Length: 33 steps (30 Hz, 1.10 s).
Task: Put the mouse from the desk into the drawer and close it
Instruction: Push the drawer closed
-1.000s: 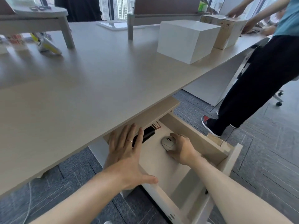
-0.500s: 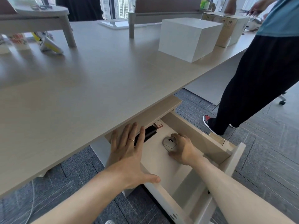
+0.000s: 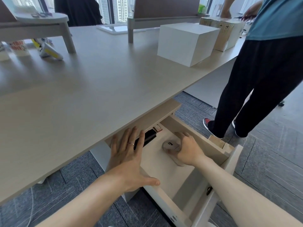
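The drawer (image 3: 232, 163) under the desk (image 3: 85, 95) is pulled out wide. A grey mouse (image 3: 170, 145) lies on the drawer floor, and my right hand (image 3: 188, 150) curls around its right side with the fingers touching it. My left hand (image 3: 129, 159) is flat with fingers spread, resting on the drawer's left wall near the desk edge, and it holds nothing. A black stapler-like object (image 3: 147, 138) lies in the drawer's back left, partly hidden behind my left fingers.
A small brown box (image 3: 158, 128) sits at the drawer's back. On the desk stand a white box (image 3: 185, 43), cardboard boxes (image 3: 224, 33) and a monitor riser (image 3: 37, 25). A person in dark trousers (image 3: 255, 89) stands close to the drawer's right.
My hands and the mouse stay nearly where they were. The person on the right has stepped closer along the desk.
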Tool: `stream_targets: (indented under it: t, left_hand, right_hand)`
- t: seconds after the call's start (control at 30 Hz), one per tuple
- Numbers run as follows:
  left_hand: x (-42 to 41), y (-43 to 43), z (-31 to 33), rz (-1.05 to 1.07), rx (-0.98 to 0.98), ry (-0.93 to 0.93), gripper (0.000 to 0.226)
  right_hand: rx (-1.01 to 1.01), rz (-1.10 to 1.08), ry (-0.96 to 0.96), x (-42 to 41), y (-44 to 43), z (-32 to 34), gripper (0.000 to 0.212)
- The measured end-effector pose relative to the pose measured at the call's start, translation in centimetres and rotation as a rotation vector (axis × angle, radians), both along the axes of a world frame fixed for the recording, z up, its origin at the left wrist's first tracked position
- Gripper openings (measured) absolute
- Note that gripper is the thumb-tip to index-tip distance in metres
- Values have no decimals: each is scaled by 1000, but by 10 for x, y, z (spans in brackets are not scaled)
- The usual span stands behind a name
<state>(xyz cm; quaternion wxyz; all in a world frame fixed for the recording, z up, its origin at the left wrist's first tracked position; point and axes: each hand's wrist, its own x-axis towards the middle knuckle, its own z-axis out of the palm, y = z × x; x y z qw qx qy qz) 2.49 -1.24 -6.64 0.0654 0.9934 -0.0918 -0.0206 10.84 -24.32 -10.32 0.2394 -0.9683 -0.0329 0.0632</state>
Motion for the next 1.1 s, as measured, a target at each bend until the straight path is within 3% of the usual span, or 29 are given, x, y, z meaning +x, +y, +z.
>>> stream_targets:
  t: [0.13, 0.27, 0.43, 0.53, 0.67, 0.83, 1.1]
  left_hand:
    - [0, 1, 4, 1, 7, 20, 151]
    - [-3, -2, 9, 17, 8, 46, 152]
    - [-14, -2, 19, 42, -50, 48, 151]
    - [-24, -2, 23, 76, -148, 65, 145]
    - [-33, -2, 27, 89, -178, 79, 141]
    - [-33, -2, 32, 105, -196, 93, 141]
    - [-28, -4, 28, 172, -223, 46, 142]
  right_hand:
    - [117, -130, -156, -29, -31, 44, 78]
    - [148, -329, -284, -83, -74, 59, 80]
    - [416, -604, -52, -137, -86, 49, 91]
    - [665, -641, 154, -145, -78, 30, 74]
    - [882, -683, 243, -143, -67, 13, 54]
    - [972, -693, 263, -143, -52, 29, 33]
    - [968, -680, 246, -117, -26, 26, 31]
